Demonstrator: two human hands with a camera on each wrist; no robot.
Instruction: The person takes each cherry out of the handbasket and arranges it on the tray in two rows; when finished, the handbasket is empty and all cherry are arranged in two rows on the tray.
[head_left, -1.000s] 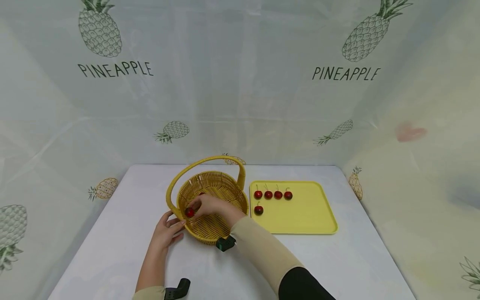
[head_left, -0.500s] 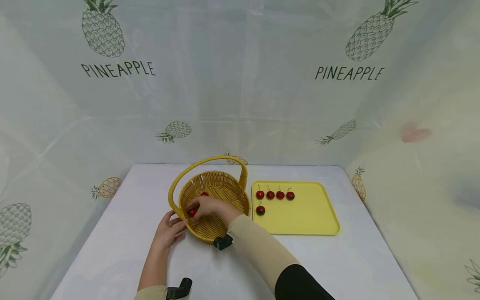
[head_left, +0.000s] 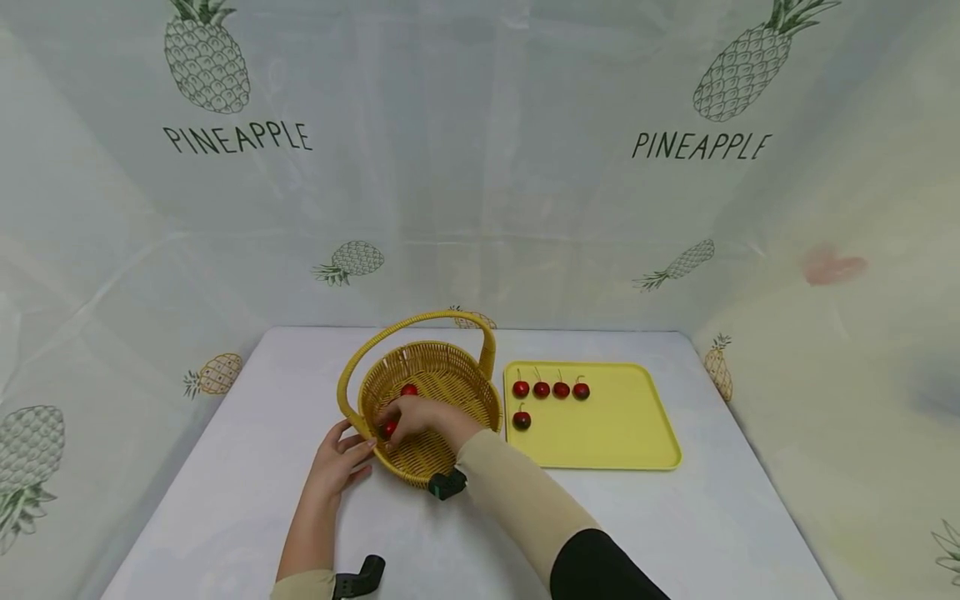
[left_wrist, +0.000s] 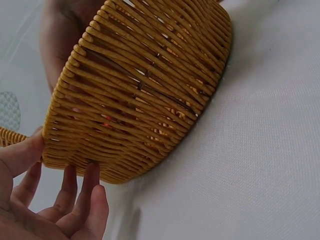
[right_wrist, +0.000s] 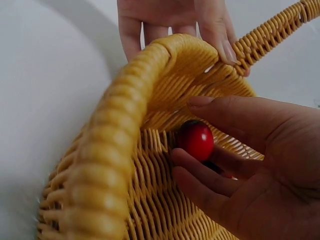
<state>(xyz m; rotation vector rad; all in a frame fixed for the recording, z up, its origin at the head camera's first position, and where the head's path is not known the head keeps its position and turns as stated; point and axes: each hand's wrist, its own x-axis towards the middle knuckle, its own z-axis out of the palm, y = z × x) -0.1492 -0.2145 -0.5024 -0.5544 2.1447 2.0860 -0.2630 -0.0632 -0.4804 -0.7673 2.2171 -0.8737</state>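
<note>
In the head view, my left hand (head_left: 339,458) holds the near-left side of a yellow wicker basket (head_left: 438,367). Its thumb lies on the rim beside the handle (right_wrist: 280,37), and the fingertips touch the outer wall (left_wrist: 130,100). My right hand (head_left: 418,418) reaches inside the basket, fingers curled around a dark-red cherry (right_wrist: 196,140) by the left wall. In the right wrist view, a small gap shows between the thumb tip and that cherry; its stem cannot be seen. A second cherry (head_left: 408,389) lies farther back inside the basket.
Right of the basket lies a yellow tray (head_left: 607,425). Several stemmed cherries (head_left: 542,389) form a row at its back left, with one cherry (head_left: 522,420) in front. The basket handle arches above the opening. A white cloth (head_left: 712,517) covers the table.
My right hand and the cherry by it have shifted slightly right and down inside the basket. The second cherry has come into fuller view. My left hand stays on the basket.
</note>
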